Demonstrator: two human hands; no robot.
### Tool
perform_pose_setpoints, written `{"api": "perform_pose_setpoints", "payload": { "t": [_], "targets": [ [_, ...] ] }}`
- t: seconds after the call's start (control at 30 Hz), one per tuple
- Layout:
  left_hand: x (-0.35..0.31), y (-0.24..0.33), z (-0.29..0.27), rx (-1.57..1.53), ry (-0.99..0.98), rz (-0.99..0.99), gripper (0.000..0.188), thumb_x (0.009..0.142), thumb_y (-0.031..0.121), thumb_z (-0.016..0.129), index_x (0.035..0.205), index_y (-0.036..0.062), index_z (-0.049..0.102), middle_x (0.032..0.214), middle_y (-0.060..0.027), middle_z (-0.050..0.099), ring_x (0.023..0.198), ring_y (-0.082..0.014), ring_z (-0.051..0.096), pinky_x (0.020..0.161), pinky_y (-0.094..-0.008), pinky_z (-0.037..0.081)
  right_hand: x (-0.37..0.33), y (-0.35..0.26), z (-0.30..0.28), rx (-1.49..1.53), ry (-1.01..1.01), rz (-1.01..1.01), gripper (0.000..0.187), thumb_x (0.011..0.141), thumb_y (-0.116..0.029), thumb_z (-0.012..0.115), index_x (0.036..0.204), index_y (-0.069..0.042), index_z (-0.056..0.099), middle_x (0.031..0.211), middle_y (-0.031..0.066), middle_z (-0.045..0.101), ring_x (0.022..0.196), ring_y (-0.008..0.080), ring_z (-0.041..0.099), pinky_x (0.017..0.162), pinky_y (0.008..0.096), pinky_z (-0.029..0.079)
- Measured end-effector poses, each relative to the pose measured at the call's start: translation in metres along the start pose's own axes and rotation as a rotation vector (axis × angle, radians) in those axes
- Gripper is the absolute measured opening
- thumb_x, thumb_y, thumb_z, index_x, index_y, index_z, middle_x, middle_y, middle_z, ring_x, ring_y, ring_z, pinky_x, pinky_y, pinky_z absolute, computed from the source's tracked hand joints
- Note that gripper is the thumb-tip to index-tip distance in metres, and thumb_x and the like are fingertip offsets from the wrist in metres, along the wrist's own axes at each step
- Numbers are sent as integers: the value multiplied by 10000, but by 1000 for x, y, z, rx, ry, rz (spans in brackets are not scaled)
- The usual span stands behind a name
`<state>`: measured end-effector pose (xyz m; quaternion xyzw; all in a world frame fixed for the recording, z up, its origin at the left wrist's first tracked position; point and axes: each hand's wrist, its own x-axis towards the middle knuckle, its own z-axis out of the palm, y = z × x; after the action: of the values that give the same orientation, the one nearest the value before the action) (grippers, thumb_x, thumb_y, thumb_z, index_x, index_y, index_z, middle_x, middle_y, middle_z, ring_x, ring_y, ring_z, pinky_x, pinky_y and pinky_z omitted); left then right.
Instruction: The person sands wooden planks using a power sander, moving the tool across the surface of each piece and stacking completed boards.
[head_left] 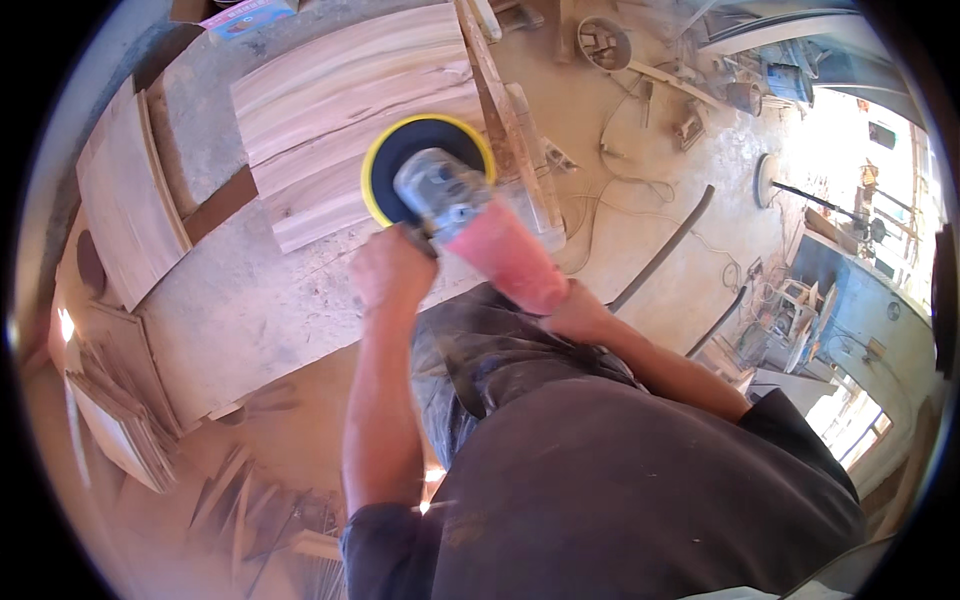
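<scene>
A disc sander with a red body, a metal head and a round black pad edged in yellow is held in both my hands. My left hand is closed round the side handle by the head. Farther back, my right hand grips the rear end of the red body, its fingers partly hidden. Beneath the pad lies a wooden panel of pale, streaked boards, on a dusty worktable. The pad covers the panel's near right corner; whether it touches the wood I cannot tell.
Another wooden panel leans at the table's left. Stacked thin boards stand at the lower left. A wooden strip runs along the panel's right side. On the floor are a loose cable, a round bucket and a curved dark strip.
</scene>
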<state>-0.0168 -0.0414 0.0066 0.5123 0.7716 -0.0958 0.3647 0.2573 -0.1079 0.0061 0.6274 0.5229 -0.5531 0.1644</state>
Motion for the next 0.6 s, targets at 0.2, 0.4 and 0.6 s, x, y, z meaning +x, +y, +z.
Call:
{"api": "perform_pose_setpoints", "payload": {
  "t": [0.2, 0.4, 0.6],
  "targets": [
    [-3, 67, 13, 36, -130, 171, 225, 854, 199, 618, 968, 84, 773, 974, -181, 748, 975, -354, 723, 849, -444, 571, -34, 44, -17, 269, 39, 207, 395, 667, -182, 758, 991, 34, 697, 833, 92, 688, 802, 169, 642, 765, 359, 537],
    [-6, 15, 14, 68, -83, 38, 242, 840, 221, 636, 983, 71, 761, 1004, -204, 738, 984, -370, 714, 848, -459, 567, -11, 38, 19, 99, 117, -163, 341, 712, -171, 705, 1006, 2, 694, 967, 171, 735, 915, 280, 717, 812, 410, 546],
    [-25, -76, 11, -32, 89, -213, 218, 745, 178, 731, 923, 57, 760, 943, -233, 730, 943, -418, 697, 823, -504, 546, 2, -38, 31, -65, -38, -86, 341, 748, -161, 597, 1040, -12, 686, 1036, 265, 706, 1019, 430, 675, 896, 478, 542]
  ]
}}
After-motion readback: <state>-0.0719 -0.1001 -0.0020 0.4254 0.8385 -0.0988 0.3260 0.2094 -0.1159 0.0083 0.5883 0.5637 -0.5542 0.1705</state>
